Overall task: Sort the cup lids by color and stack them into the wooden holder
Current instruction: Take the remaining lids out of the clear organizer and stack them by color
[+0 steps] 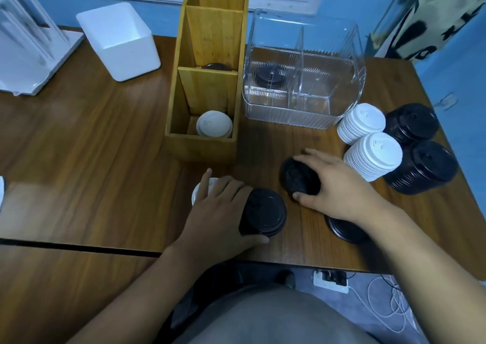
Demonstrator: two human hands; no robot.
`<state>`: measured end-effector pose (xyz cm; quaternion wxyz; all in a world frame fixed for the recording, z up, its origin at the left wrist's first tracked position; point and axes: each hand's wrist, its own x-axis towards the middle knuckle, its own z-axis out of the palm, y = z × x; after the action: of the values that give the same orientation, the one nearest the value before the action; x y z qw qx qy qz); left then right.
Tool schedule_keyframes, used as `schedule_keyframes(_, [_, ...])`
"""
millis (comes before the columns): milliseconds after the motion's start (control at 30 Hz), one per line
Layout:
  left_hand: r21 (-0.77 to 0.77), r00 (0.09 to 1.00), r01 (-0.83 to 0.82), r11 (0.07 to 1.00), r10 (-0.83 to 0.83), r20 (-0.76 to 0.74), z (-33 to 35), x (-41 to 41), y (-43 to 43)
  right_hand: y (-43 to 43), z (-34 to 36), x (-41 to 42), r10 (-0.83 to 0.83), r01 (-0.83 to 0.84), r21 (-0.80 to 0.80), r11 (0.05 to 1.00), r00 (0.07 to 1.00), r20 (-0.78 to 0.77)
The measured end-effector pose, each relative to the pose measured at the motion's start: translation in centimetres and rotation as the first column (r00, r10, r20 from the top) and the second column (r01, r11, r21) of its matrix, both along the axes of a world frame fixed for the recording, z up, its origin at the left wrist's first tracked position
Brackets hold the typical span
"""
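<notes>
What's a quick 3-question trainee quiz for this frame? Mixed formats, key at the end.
1. True or false: the nearest compartment of the wooden holder holds black lids.
2. The right hand grips: A) a white lid, B) a black lid, C) nothing.
3. Fill in: to the right of that hand stand ___ white stacks and two black stacks.
Key: 1 false, it holds white lids. 2 B. 3 two.
</notes>
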<state>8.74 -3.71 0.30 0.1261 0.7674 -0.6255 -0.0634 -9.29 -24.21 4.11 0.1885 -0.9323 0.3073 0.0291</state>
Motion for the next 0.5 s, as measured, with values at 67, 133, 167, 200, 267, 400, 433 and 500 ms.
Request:
schedule_keyframes(67, [0.007, 1.0, -0.004, 1.0, 0.004, 0.004, 0.2, 0.1, 0.2, 0.4, 0.1, 0.1, 0.081, -0.076, -0.09, 0.993, 0.995, 0.052])
schedule_keyframes(133, [0.014, 1.0, 0.003, 1.0, -0.003, 0.0, 0.2, 0.3, 0.4, 1.2, -0.3, 0.1, 0.179, -0.141, -0.298, 0.944, 0.978, 0.105])
schedule_keyframes(167, [0.014, 1.0, 0.01, 1.0, -0.01, 0.0, 0.2, 0.4, 0.4, 1.5, -0.7, 0.0, 0.218, -0.151, -0.387, 0.91, 0.967, 0.134])
schedule_keyframes(200, [0.011, 1.0, 0.017, 1.0, -0.017, -0.007, 0.1, 0.5, 0.4, 1.7, -1.0, 0.0, 0.256, -0.158, -0.454, 0.877, 0.953, 0.162])
schedule_keyframes(267, [0.004, 0.999, 0.033, 0.999, -0.033, -0.029, -0.1, 0.4, 0.3, 2.1, -1.4, -0.2, 0.331, -0.193, -0.522, 0.831, 0.925, 0.186])
schedule_keyframes(400, [-0.013, 0.999, 0.0, 1.0, -0.001, -0.04, -0.1, 0.0, -0.1, 2.7, -1.8, -0.8, 0.451, -0.308, -0.497, 0.811, 0.871, 0.196])
schedule_keyframes(433, [-0.022, 0.999, -0.017, 1.0, 0.016, -0.033, -0.1, -0.1, -0.1, 2.9, -1.7, -1.0, 0.456, -0.32, -0.466, 0.825, 0.863, 0.216])
schedule_keyframes(500, [-0.039, 0.999, -0.047, 0.998, 0.046, -0.013, 0.0, -0.2, -0.1, 3.0, -1.6, -1.5, 0.461, -0.337, -0.406, 0.85, 0.848, 0.261])
